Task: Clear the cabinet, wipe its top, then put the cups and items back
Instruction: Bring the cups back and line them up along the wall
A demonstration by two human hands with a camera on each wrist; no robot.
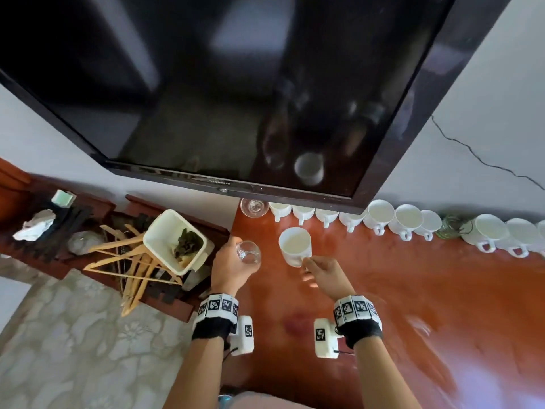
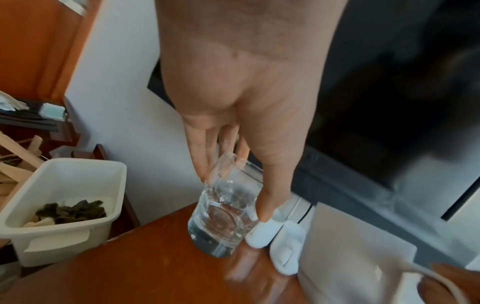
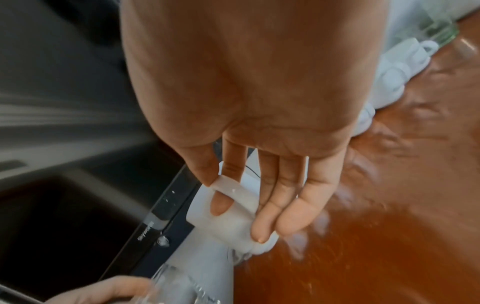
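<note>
On the far left, a bin of scraps and loose hangers sit on a lower shelf just off the cabinet edge; what lies under the hangers is too dark to read. The left hand grips a clear glass from the side, fingers and thumb wrapped round its wall, close to that left edge of the top. Smooth glass held this way could slip, I judge, and set down too near the edge it could tip onto the shelf below. Next, the right hand holds a white cup by its handle, one finger hooked through the loop and the rest loose beside the wall; whether either vessel touches the wood I cannot tell. A one-finger hold lets the cup swing, so it may knock the glass or the row of cups along the wall. That row runs under the TV, whose lower frame hides several rims, and a raised cup could strike it. Further right a greenish thing among the cups is too blurred to name, and the row is cut off at the frame's edge.
</note>
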